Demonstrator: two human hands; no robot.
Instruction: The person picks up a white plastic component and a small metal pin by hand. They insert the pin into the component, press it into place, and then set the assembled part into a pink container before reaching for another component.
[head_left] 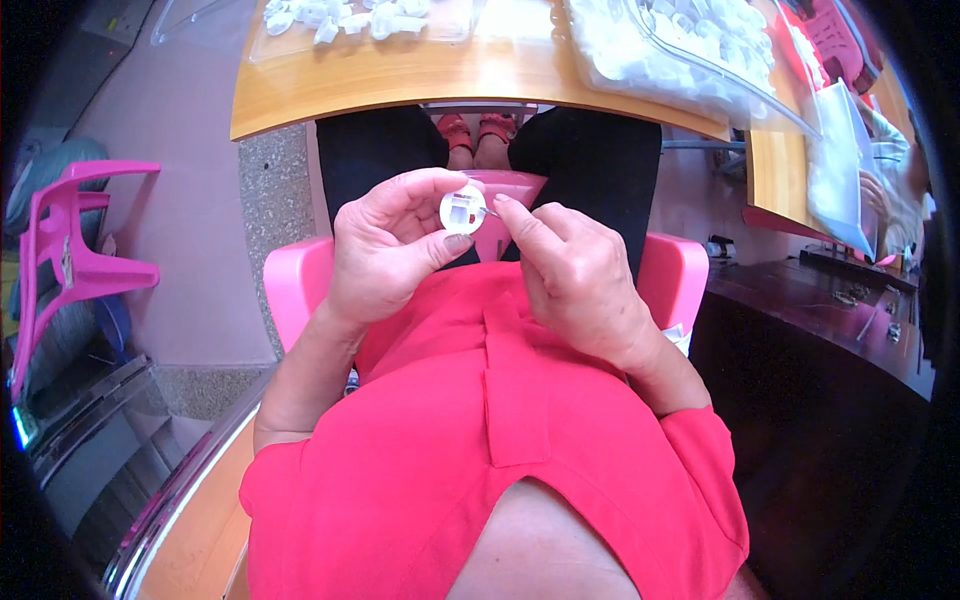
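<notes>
Nearest the camera: red shirt [500, 440], filling the lower middle of the head view, both forearms coming up out of it.

Wooden counter [400, 75] runs across the top, curved edge toward the person. Black trousers [590, 160] and red sandals [478, 128] show under it. Pink chair [300, 280] under the person, its sides visible left and right of the lap. A second pink chair [75, 250] stands empty at far left, well apart.

On the counter: clear tray of white plastic parts [350, 18] at top centre, and a bigger clear bag of white parts [690, 50] at top right. Another person's sleeve and hand [885, 170] at the far right edge, next to a white sheet.

Left hand [385, 250]: closed narrow on a small round white disc [463, 211], thumb below, fingers curled over the top rim. Disc is held over the lap, between both hands, face up toward the camera, with a small red and white inset at its middle.

Right hand [570, 270]: pinched narrow, index finger and thumb together on a thin metal pin [489, 212]. Pin tip touches the right edge of the disc. Cannot tell whether it goes into the disc.
</notes>
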